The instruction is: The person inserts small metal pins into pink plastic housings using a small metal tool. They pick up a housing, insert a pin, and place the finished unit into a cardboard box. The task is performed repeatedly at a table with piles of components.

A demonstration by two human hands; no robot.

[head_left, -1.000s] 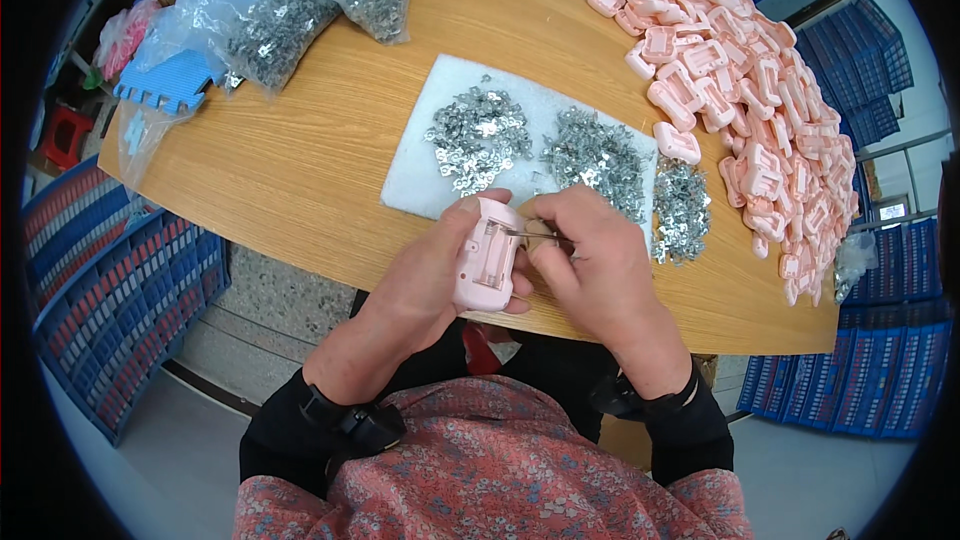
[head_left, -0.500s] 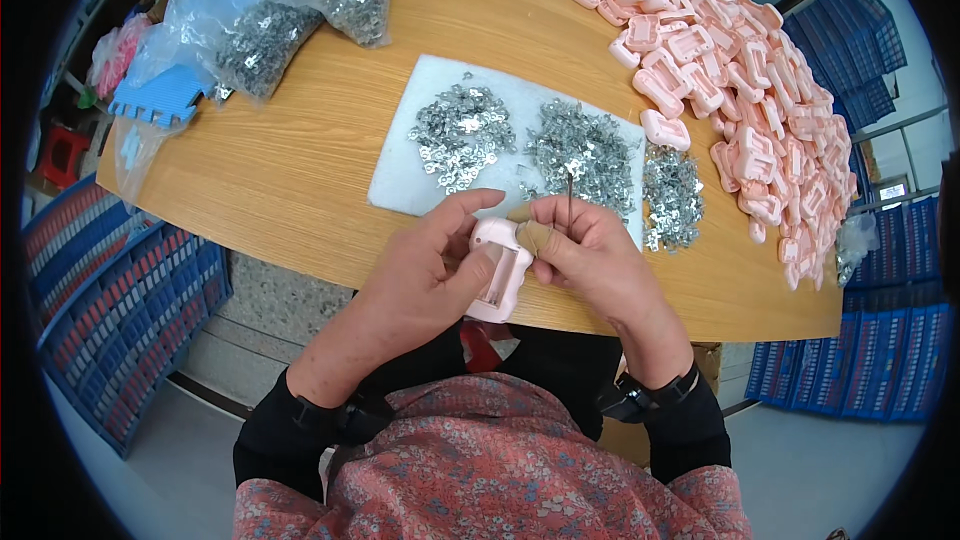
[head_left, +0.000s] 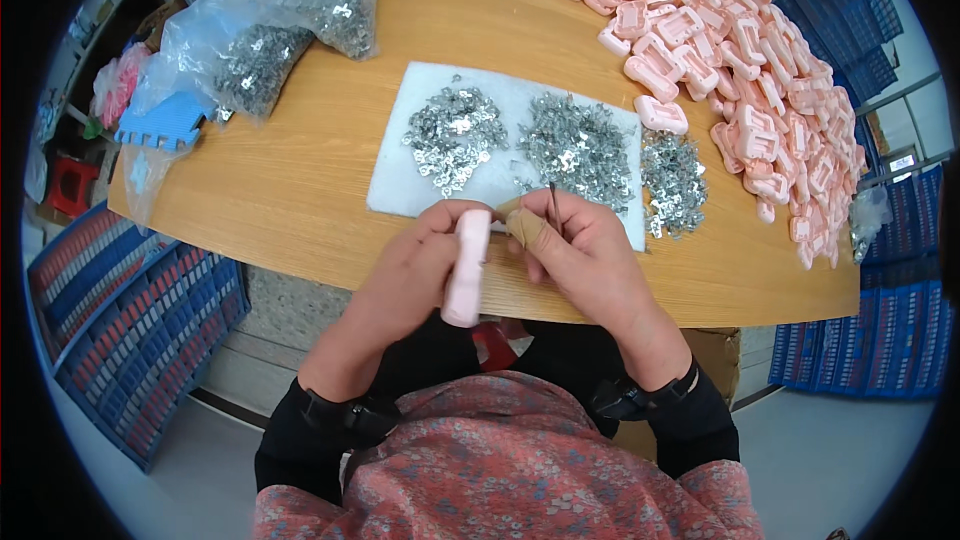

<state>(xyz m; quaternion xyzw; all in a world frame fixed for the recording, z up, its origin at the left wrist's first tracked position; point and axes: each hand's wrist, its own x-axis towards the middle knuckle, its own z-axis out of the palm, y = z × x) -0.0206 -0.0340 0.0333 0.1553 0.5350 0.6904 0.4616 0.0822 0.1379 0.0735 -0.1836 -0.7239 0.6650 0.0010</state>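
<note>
Closed around a pale pink plastic housing, my left hand holds it on edge, its narrow side showing. The fingers of my right hand are bent, with tan covers on the thumb and a fingertip pinched near the housing's upper end. A thin dark metal tool sticks up between the right fingers; its lower end is hidden. Whether those fingertips also pinch a small part cannot be seen. Just beyond both hands, a white foam sheet bears two piles of small metal clips.
A large heap of pink housings covers the table's right side. Another pile of metal pieces lies beside the foam sheet. Clear bags of metal parts and a blue foam piece are at left. Blue racks flank the table.
My left hand has turned the housing from showing its open recess to standing on edge, and it sits slightly further left. My right hand stays close to its upper end, still with the thin tool.
</note>
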